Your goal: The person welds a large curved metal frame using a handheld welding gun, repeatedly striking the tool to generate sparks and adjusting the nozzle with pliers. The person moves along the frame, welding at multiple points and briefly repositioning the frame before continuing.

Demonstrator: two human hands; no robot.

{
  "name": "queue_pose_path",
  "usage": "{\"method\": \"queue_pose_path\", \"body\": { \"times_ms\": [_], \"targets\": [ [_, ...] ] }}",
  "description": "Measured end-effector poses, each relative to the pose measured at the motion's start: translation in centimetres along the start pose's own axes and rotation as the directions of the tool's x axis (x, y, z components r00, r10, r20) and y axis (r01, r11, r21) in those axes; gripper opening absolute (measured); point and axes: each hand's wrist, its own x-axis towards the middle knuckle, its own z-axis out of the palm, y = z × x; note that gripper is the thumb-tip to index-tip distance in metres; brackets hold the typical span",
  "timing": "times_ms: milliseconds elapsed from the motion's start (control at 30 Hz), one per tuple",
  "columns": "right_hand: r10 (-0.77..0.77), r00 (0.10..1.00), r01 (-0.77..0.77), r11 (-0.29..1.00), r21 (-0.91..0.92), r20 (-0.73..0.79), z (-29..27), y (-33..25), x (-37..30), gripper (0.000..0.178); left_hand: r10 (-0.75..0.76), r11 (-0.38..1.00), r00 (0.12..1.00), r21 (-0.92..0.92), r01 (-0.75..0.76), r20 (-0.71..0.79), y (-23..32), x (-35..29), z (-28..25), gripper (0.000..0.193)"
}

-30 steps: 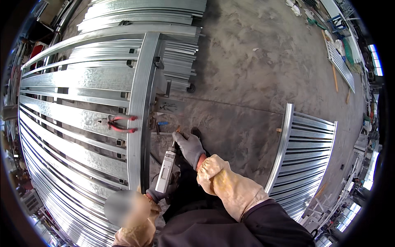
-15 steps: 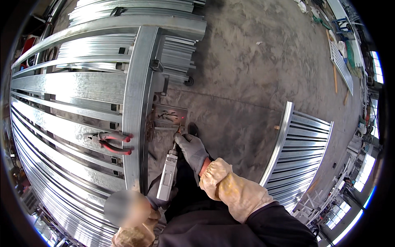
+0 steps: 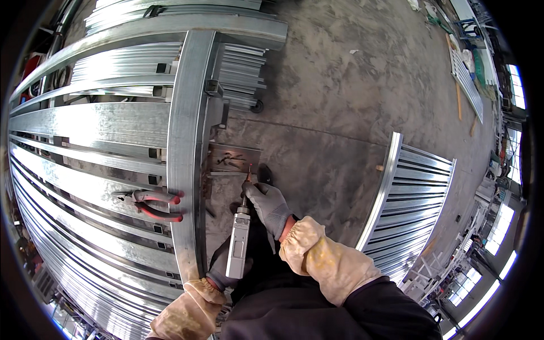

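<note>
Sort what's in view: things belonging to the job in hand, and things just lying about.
Job in hand:
- Grey handheld torch, held by the left hand and right hand
- Probably the big slatted metal frame alongside

Apparently lying about:
- Red-handled pliers, resting on that frame
- Smaller slatted panel, to the right
- Orange stick on the floor

A head-worn fisheye looks steeply down. The left hand (image 3: pixel 222 265) and right hand (image 3: pixel 268 208) are near, the floor (image 3: pixel 328 85) farther below.

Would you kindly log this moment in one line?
left hand: holds tool | right hand: on tool's front | pliers: on frame
</note>
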Motion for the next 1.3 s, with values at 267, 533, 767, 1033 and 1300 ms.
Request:
{"method": "queue_pose_path", "body": {
  "times_ms": [267, 533, 767, 1033, 1300],
  "targets": [
    [-0.031, 1.0, 0.031, 0.999, -0.016, 0.002, -0.2, 0.1, 0.2, 0.046, -0.013, 1.0, 0.999, 0.01, 0.013, 0.03, 1.6, 0.2, -0.8, 0.039],
    [-0.075, 0.989, 0.078, 0.997, -0.014, 0.128, -1.0, 0.0, 0.4, 0.04, -0.023, 0.999, 0.999, 0.024, 0.022, 0.039, 2.0, 0.3, -0.9, 0.038],
    [-0.063, 0.983, 0.072, 0.996, -0.046, 0.172, -1.5, -0.2, 0.5, 0.036, -0.101, 0.989, 0.991, -0.098, 0.109, 0.085, 0.4, -0.2, -0.3, 0.039],
    [-0.058, 0.98, 0.076, 0.993, -0.09, 0.189, -1.7, -0.8, 0.0, 0.038, 0.039, 0.992, 0.999, -0.124, -0.037, 0.017, 2.5, 0.3, -1.1, 0.024],
    [-0.195, 0.958, 0.228, 0.962, -0.148, 0.209, -2.3, 0.4, 0.9, 0.035, -0.04, 0.997, 0.996, -0.057, 0.045, 0.081, 1.9, 0.2, -1.3, 0.051]
  ]
}}
